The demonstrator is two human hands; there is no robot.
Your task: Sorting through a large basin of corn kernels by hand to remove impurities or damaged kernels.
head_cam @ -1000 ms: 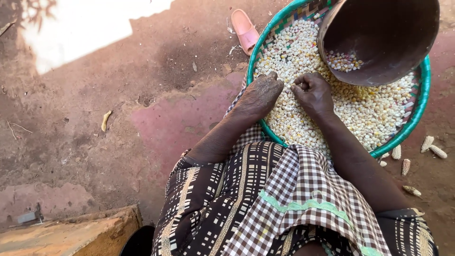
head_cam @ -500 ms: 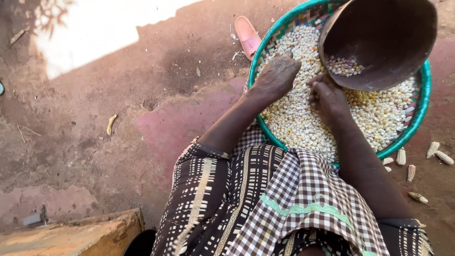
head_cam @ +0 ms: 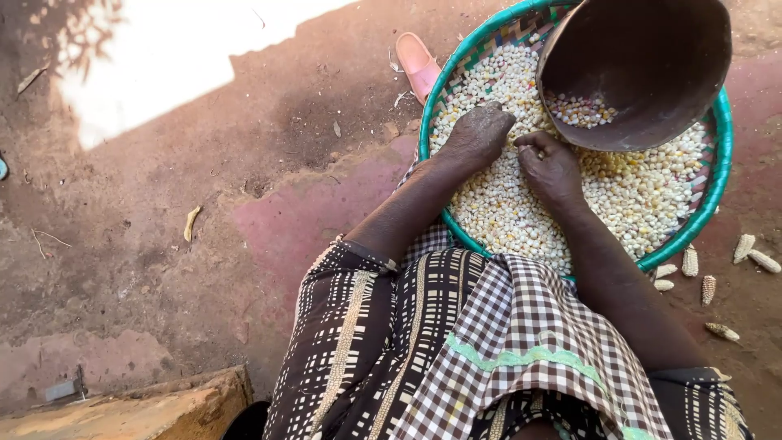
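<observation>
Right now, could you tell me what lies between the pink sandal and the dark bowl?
In the head view, the green basket rim and a stretch of pale maize kernels lie between the pink sandal and the dark bowl.

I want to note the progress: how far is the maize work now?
Done: a deep layer of loose pale maize kernels fills the round woven green-rimmed basket, and bare cobs lie on the ground. In hand: left hand and right hand rest in the kernels. Left: the tilted brown bowl holds only a few kernels.
</observation>
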